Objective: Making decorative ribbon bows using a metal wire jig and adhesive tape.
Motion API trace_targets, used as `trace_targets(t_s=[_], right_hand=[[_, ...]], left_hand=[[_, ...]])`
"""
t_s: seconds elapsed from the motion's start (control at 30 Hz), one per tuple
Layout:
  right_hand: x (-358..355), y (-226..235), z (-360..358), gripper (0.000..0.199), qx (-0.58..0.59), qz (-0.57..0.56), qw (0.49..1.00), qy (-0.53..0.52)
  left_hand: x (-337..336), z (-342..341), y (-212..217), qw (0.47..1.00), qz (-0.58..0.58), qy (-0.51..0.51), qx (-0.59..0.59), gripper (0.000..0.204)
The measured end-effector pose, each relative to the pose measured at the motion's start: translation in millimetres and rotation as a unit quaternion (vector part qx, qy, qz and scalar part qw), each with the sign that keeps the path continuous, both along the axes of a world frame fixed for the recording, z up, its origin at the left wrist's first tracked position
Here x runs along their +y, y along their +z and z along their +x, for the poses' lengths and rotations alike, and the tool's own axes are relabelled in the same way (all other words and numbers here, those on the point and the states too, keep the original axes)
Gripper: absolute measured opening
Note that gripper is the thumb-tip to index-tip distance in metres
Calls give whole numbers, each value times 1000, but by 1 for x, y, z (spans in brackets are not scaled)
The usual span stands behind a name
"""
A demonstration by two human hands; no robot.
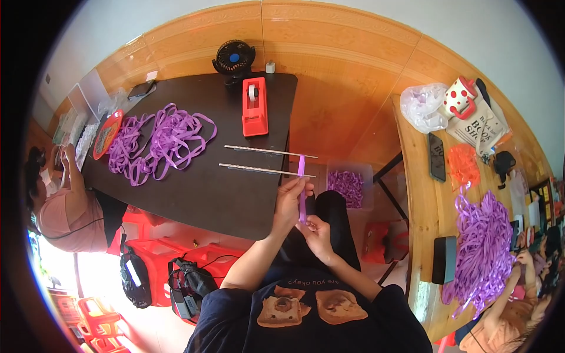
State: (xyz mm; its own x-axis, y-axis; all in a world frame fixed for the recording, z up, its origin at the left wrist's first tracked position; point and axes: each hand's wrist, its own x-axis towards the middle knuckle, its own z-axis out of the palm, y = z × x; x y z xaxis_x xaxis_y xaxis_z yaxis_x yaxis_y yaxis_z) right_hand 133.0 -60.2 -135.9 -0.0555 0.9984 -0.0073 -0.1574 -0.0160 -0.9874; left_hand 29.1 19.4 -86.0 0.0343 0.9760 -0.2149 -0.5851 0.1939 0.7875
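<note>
Flat purple ribbon (303,203) spanning two thin metal rods (268,170): part-worked, we judge
Our left grip (287,203) pinches it just below the rods, our right grip (318,236) its lower end; small purple pieces (346,187) lie boxed below, a loose purple ribbon heap (176,141) remains to use, we judge; rod tips overhang the dark, smooth surface's (229,203) right edge, open room beyond

1. We have open room on the dark flat table (215,203), nearer than the tangled purple ribbon pile (170,141).
2. Two thin silvery rods (288,173), overhanging the table's edge, bar the way ahead of our left hand (287,203).
3. Beyond, a red plastic tape dispenser (255,122) blocks us.
</note>
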Motion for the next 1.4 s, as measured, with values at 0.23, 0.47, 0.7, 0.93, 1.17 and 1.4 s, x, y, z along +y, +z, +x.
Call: trace_targets(t_s=[0.23,0.47,0.7,0.93,1.17,1.4], right_hand=[[-5,3,-1,10,93,-83,992,27],[-8,1,2,7,186,-145,970,61],[-12,12,-2,4,185,-124,971,90],[39,51,29,37,-378,386,826,-162],[68,78,22,35,-491,574,652,-63],[61,79,15,29,-497,614,607,-86]], left_hand=[[1,-1,4,1000,-12,-2,-1,23],[-38,-3,-8,995,-49,-27,79,23],[-69,-7,-11,991,-55,7,124,19],[-73,-9,0,987,-7,-7,159,20],[-88,-14,6,980,21,4,200,21],[-108,-18,13,986,9,-22,165,21]])
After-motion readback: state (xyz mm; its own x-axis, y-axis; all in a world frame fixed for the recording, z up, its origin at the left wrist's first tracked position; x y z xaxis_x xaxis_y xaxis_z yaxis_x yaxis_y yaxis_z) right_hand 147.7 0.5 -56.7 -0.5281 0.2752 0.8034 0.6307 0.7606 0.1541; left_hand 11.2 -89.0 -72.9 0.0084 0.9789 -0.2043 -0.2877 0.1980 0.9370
